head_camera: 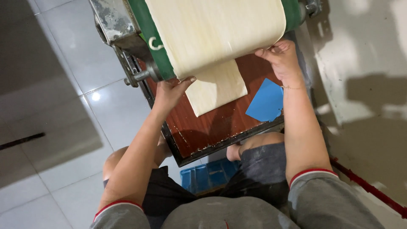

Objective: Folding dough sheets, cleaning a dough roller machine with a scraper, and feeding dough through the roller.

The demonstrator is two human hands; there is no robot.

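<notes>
The dough sheet (212, 34) is a wide, pale band coming over the green-edged roller (159, 63) of a sheeting machine, its lower end folded into a narrower flap (218, 87) that lies on the reddish-brown bench (203, 127). It looks soft, limp and fairly thin — likely to stretch or tear if pulled at one spot, so the edges, taken broadly, seem the place to hold it. The left hand (169, 91) has its fingertips closed on the sheet's left lower edge; the right hand (282, 57) pinches the right lower corner. A blue scraper card (266, 103) lies on the bench — apart from the dough. Below the bench sits a blue crate (207, 176).
</notes>
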